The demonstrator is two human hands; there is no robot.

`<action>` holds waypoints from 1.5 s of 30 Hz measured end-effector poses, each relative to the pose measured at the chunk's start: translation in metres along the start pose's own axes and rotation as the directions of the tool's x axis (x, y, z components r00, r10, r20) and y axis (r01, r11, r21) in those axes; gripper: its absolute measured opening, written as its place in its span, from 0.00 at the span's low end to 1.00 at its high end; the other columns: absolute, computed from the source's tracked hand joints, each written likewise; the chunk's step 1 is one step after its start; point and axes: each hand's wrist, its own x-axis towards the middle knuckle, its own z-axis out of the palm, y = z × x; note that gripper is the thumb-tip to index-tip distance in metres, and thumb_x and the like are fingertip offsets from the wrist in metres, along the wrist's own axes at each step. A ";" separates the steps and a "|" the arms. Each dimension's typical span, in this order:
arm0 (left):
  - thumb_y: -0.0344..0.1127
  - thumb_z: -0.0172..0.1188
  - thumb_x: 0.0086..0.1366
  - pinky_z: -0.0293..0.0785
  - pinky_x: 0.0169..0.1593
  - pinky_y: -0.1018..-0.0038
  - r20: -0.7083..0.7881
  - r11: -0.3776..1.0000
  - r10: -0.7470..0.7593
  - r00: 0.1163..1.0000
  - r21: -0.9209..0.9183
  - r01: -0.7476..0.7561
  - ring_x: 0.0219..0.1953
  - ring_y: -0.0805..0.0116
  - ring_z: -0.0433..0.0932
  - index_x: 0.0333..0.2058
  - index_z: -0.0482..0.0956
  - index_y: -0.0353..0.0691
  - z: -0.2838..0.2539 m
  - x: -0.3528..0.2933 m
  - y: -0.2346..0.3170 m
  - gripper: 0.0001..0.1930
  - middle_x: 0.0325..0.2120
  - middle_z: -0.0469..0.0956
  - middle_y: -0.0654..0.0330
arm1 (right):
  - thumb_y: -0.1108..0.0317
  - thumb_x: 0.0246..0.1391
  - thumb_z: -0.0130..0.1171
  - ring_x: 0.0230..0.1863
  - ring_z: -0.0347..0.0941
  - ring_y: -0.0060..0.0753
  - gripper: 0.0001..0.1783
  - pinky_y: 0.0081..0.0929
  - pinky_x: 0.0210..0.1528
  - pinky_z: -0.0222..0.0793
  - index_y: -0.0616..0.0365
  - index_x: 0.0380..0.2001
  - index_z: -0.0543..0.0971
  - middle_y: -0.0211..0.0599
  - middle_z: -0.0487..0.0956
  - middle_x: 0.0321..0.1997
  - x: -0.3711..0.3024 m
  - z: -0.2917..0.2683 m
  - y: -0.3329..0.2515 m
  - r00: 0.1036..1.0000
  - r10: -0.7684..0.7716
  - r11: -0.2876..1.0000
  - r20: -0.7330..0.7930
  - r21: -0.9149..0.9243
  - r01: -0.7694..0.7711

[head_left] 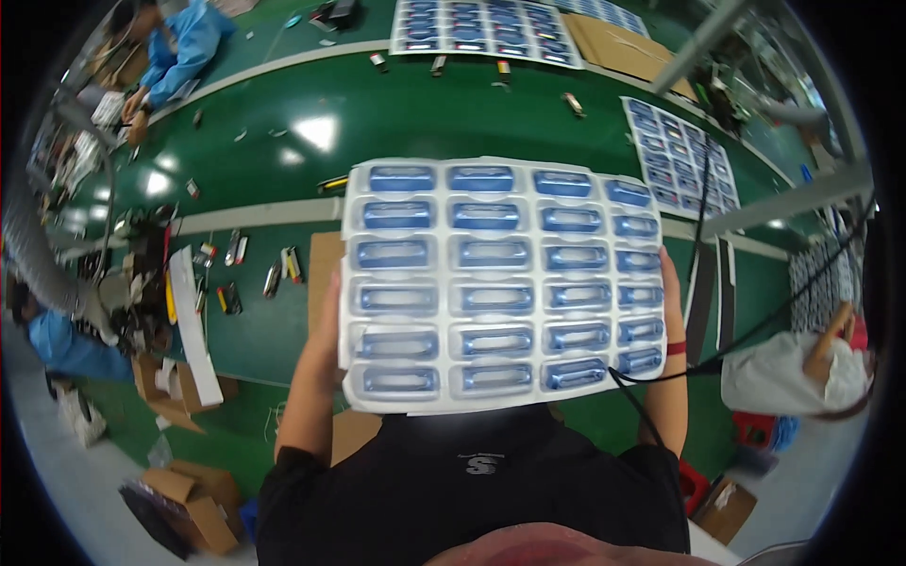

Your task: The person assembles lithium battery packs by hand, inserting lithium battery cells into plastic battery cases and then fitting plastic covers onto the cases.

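Note:
A white moulded tray (444,283) with several rows of blue oblong parts (493,252) in its pockets is held flat in front of my chest. My left hand (329,316) grips its left edge, mostly hidden under the tray. On the opposite side my right hand (669,283) grips the right edge, with only its fingers and a red wristband showing. A brown cardboard sheet (324,259) lies on the green table below the tray.
Similar filled trays lie at the back (486,30) and right (681,151) of the green table (425,113). Small tools (283,269) lie to the left. Cardboard boxes (189,495) sit on the floor. A person in blue (179,47) works far left. A black cable (703,226) hangs right.

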 end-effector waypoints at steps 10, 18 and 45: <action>0.39 0.65 0.64 0.72 0.63 0.52 0.268 -0.262 0.508 0.819 0.953 -0.149 0.60 0.43 0.74 0.57 0.81 0.45 -0.119 0.189 0.059 0.22 0.58 0.78 0.48 | 0.55 0.74 0.52 0.67 0.70 0.37 0.30 0.33 0.71 0.63 0.65 0.69 0.69 0.46 0.77 0.65 0.022 -0.056 -0.034 0.844 -0.501 0.435 0.194 -0.786 0.439; 0.32 0.67 0.63 0.77 0.50 0.57 0.301 -0.004 0.535 0.790 0.935 -0.354 0.48 0.46 0.80 0.43 0.80 0.38 -0.098 0.198 0.063 0.11 0.44 0.81 0.51 | 0.71 0.60 0.65 0.51 0.81 0.47 0.12 0.37 0.55 0.76 0.66 0.45 0.83 0.46 0.84 0.48 -0.029 0.073 -0.052 0.506 -0.455 -0.263 0.733 -0.653 0.711; 0.27 0.64 0.71 0.71 0.50 0.78 0.367 0.587 0.641 0.674 0.333 -0.738 0.43 0.76 0.76 0.52 0.80 0.30 -0.009 0.057 0.134 0.14 0.41 0.81 0.63 | 0.60 0.60 0.63 0.17 0.71 0.22 0.18 0.26 0.23 0.66 0.64 0.25 0.86 0.30 0.76 0.16 -0.098 0.270 -0.319 0.053 -0.835 -0.511 0.548 -0.807 0.296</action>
